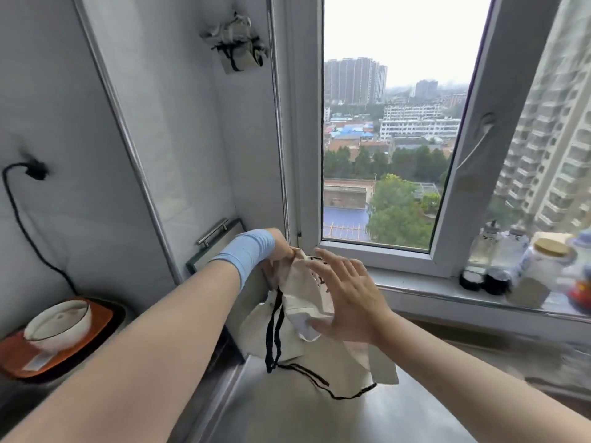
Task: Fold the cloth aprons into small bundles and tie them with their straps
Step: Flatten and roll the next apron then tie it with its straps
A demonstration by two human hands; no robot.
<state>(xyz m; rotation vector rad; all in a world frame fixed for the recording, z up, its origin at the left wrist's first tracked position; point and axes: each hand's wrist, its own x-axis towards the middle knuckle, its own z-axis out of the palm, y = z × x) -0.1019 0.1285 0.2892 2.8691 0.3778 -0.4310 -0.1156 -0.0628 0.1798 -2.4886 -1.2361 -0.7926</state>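
Observation:
A cream cloth apron point(307, 298) with black straps point(275, 334) hangs bunched in the air above a grey counter point(351, 417). My left hand point(281, 251), with a blue band round its wrist, grips the apron's top edge. My right hand point(348, 298) lies with spread, straight fingers against the apron's right side. The apron's lower part and a looped strap point(323, 383) trail onto the counter. A second apron point(238, 43), folded into a small bundle and tied with black strap, hangs high on the wall.
A white bowl point(59, 324) sits on an orange mat point(19, 353) at the left, under a black cord point(19, 219). Jars and bottles point(524, 270) crowd the windowsill at right. An open window point(380, 247) stands behind the hands. A metal handle point(212, 231) is beside my left wrist.

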